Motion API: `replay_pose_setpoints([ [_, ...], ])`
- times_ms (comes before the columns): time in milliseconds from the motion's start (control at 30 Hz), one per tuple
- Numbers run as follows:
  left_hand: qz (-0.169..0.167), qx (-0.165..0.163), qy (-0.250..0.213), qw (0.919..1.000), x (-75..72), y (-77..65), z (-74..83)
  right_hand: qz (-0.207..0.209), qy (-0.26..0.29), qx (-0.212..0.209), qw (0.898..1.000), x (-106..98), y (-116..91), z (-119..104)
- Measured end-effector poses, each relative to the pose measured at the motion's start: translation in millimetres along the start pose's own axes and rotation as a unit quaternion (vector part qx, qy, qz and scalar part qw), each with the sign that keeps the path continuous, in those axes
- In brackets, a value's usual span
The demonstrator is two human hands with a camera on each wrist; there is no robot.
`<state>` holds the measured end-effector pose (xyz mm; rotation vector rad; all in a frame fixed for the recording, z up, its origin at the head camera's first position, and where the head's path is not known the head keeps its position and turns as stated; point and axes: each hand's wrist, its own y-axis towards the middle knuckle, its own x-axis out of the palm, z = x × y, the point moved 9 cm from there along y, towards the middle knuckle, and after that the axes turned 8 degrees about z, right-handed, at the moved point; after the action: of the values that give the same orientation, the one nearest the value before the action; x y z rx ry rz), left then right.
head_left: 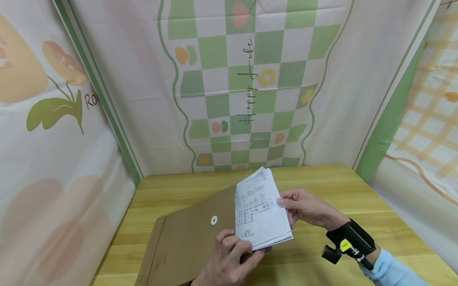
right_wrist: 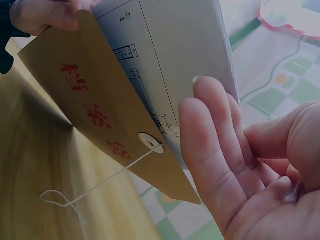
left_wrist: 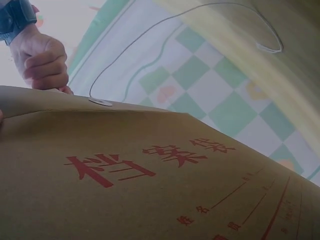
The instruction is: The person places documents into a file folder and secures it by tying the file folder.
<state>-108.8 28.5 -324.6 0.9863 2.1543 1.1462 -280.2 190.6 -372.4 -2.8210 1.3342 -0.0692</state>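
A brown paper document envelope [head_left: 193, 242] with red Chinese lettering is held tilted over the table. From its mouth sticks a stack of white paper sheets [head_left: 262, 214] printed with technical line drawings. My left hand [head_left: 230, 260] grips the envelope at the near corner of its mouth, fingers curled over the edge. At the far side of the stack, my right hand [head_left: 309, 208] pinches the sheets' outer edge between thumb and fingers. A white string [right_wrist: 105, 181] hangs from a round paper button [right_wrist: 151, 142] near the mouth. The sheets' inner ends are hidden inside the envelope.
The wooden table [head_left: 343, 186] lies beneath both hands. Behind it hangs a green-checked fabric curtain [head_left: 247, 95], with printed cloth [head_left: 64, 167] at the sides. The right wrist wears a black strap [head_left: 352, 238] with a small device.
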Motion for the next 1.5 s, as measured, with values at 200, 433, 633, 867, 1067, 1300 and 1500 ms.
replay_pose_setpoints([
  [200, 0.005, 0.009, -0.006, 0.9999, -1.0, 2.2, 2.3, 0.002, 0.000, 0.005, 1.000, 5, 4, 3],
  [433, 0.014, 0.003, -0.008, 0.9999, -2.1, 2.0, 2.5, 0.007, 0.000, 0.009, 1.000, 11, 8, 7],
  [633, 0.023, 0.000, -0.004, 0.9997, -1.2, -1.7, 3.2, 0.030, -0.027, 0.011, 0.999, 10, 12, 9],
  [867, 0.011, 0.013, -0.003, 0.9999, -0.2, -1.0, 5.0, 0.067, -0.082, 0.017, 0.994, 9, 15, 12],
  [1067, 0.014, 0.020, -0.001, 0.9997, 1.0, -1.2, 5.5, 0.085, -0.118, 0.005, 0.989, 10, 17, 10],
  [1300, 0.021, 0.028, 0.005, 0.9994, 0.5, 0.1, 5.2, 0.074, -0.135, -0.023, 0.988, 15, 18, 6],
  [1500, 0.003, 0.016, -0.004, 0.9999, -0.9, 4.4, 5.5, 0.056, -0.099, -0.025, 0.993, 22, 20, 8],
])
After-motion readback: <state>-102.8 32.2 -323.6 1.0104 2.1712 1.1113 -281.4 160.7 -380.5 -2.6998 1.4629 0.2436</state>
